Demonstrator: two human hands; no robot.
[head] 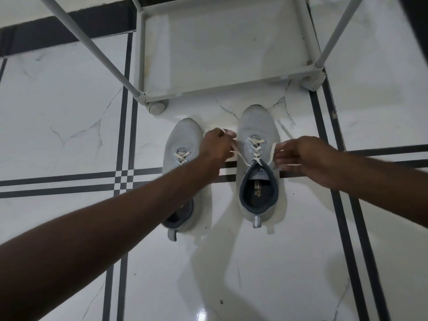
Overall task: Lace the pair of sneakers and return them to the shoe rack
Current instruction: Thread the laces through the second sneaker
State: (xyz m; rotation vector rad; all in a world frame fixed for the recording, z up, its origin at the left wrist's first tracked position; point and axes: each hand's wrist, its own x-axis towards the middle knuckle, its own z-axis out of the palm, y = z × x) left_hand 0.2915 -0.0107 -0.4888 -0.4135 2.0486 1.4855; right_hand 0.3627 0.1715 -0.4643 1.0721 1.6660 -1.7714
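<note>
Two light grey sneakers stand side by side on the floor, toes pointing away from me. The right sneaker (257, 167) has a white lace (254, 149) crossed through its eyelets, with both loose ends pulled out sideways. My left hand (216, 144) is closed on the lace's left end, between the two shoes. My right hand (298, 158) pinches the lace's right end just right of that shoe. The left sneaker (183, 147) also shows white lacing, and my left forearm covers its middle and part of its heel. The grey shoe rack (222, 49) stands just beyond the toes.
The rack's bottom shelf is bare, with slanted grey posts (92, 47) rising toward me on both sides and a round foot (157, 108) near the left sneaker's toe. The floor is glossy white marble tile (231, 274) with dark stripe lines.
</note>
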